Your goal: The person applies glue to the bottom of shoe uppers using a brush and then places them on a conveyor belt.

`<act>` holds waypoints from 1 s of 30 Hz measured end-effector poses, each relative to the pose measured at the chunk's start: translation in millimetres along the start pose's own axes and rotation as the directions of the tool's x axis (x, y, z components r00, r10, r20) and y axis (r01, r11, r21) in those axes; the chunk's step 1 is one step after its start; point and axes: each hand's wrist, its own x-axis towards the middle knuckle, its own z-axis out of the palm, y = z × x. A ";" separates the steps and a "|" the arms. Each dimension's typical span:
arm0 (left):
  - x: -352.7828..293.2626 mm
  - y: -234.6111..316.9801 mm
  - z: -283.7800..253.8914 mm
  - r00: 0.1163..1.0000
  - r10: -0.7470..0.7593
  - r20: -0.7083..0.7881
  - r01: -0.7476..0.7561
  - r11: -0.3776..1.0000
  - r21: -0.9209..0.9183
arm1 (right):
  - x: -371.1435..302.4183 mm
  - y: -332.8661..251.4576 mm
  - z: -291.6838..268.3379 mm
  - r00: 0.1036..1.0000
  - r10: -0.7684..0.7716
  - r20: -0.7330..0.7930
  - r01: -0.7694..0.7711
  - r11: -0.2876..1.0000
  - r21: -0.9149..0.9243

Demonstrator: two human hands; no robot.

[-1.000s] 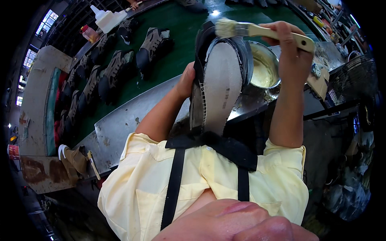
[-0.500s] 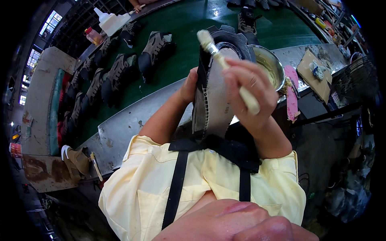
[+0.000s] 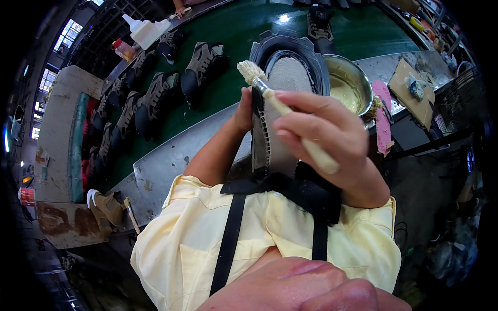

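Observation:
My left hand (image 3: 243,113) is closed round the left side of a shoe upper (image 3: 289,75), which is bottom up with its dark edge toward the far side; most of those fingers are hidden behind it. A pale insole with stitching along its left edge shows on top. My right hand (image 3: 332,136) grips the cream handle of a brush (image 3: 276,100) above the shoe. The brush's whitish bristles point far left, over the shoe's left edge; whether they touch it I cannot tell. Just right of the shoe stands a metal bowl (image 3: 369,89) with pale paste inside.
Several grey-and-black shoe uppers (image 3: 155,98) lie on the green belt (image 3: 233,57) at left, another (image 3: 320,28) at far right. A white squeeze bottle (image 3: 148,33) and another brush (image 3: 132,215) lie at left. Beyond the bowl are a pink strip (image 3: 383,116) and cardboard (image 3: 412,90).
My right hand has brought the brush left and nearer to me, its bristles now past the shoe's left edge. The shoe's far end has turned to show more of its bottom.

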 end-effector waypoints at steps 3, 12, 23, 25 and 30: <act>8.9 0.8 10.9 0.997 0.076 0.020 -0.077 0.997 0.012 | 7.4 16.4 -13.1 0.988 0.032 -0.149 -0.043 0.996 -0.073; 13.3 -2.7 7.5 0.995 0.082 0.050 -0.085 0.995 0.054 | 7.9 24.9 -26.0 0.985 0.060 -0.163 -0.068 0.997 -0.044; 18.0 -20.9 -6.2 0.993 0.101 0.056 -0.109 0.983 0.149 | 55.9 107.7 -83.9 0.911 0.396 0.116 -0.408 0.827 0.387; 19.6 -20.1 -4.4 0.992 0.115 0.053 -0.122 0.981 0.153 | 67.2 110.1 -90.0 0.938 0.346 0.018 -0.329 0.874 0.357; 21.1 -20.6 -6.5 0.985 0.140 0.098 -0.157 0.967 0.201 | 65.4 94.8 -82.7 0.917 0.392 0.067 -0.383 0.823 0.420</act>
